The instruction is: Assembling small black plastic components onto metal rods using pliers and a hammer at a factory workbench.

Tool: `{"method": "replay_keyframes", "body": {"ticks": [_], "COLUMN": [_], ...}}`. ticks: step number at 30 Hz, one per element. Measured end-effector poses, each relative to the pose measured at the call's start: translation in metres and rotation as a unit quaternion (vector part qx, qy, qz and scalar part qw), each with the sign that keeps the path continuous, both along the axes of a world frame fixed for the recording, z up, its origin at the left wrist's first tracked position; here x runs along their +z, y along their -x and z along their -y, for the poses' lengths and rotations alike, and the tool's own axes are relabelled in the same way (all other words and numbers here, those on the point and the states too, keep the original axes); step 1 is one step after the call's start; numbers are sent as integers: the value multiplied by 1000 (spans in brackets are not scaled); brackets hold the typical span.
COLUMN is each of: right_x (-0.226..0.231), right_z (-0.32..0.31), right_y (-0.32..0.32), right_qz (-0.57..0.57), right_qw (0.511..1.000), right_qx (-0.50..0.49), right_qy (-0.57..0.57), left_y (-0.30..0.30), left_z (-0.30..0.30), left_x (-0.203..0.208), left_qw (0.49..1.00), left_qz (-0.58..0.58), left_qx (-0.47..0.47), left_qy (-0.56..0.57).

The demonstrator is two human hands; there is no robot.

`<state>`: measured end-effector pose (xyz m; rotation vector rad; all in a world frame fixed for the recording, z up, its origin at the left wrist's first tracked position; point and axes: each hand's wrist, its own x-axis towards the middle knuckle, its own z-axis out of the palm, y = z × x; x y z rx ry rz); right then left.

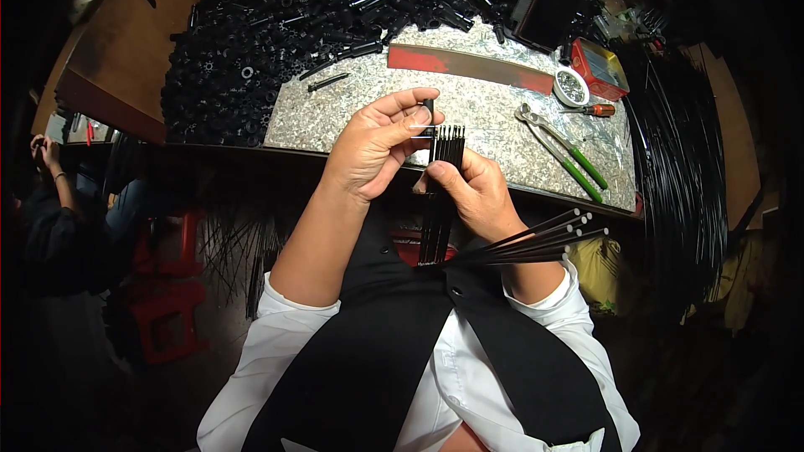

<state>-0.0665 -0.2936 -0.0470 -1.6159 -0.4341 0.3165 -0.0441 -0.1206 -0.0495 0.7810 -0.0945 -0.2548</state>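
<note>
My left hand [368,146] is closed, its thumb and forefinger pinching a small black cylindrical part [429,106]. That part sits against the upper ends of several thin black ribs, like those of an umbrella. My right hand [481,192] is wrapped round the bundle of ribs [448,151], its thumb pressed on the front. Below the grip the ribs hang down over my lap. Black rods with pale round tips [574,234] fan out to the right across my right forearm. How the part meets the rib ends is too small to tell.
A heap of black parts [243,59] covers the table's far left. On the speckled tabletop [502,138] lie a red bar [469,67], green-handled pliers [565,151], a screwdriver [596,110] and a white bowl [571,85]. Long black rods [678,176] hang at right. Another person [54,192] sits at left.
</note>
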Motion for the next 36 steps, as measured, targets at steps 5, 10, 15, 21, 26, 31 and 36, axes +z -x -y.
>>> {"method": "replay_keyframes", "body": {"ticks": [5, 10, 15, 21, 26, 31, 36], "right_x": [0, 1, 2, 6, 10, 7, -4], "right_z": [1, 2, 3, 4, 2, 7, 9], "right_y": [1, 2, 2, 4, 4, 3, 0], "right_qz": [-7, -4, 1, 14, 45, 46, -22], "right_qw": [1000, 1000, 1000, 999, 995, 996, 999], "right_qx": [-2, -5, -14, -26, -35, -27, -3], "right_qy": [-5, 1, 12, 32, 77, 64, -24], "left_y": [-1, 4, 18, 21, 21, 23, 19], "left_z": [-1, -2, -7, 6, 8, 9, -2], "left_x": [-11, -17, -3, 8, 3, 8, 0], "left_qw": [1000, 1000, 997, 983, 986, 992, 995], "left_qz": [5, -1, 57, 86, 82, 55, 68], "left_qx": [-10, -6, -24, 56, 61, 40, -38], "left_qy": [12, 26, -38, -155, -132, -106, -65]}}
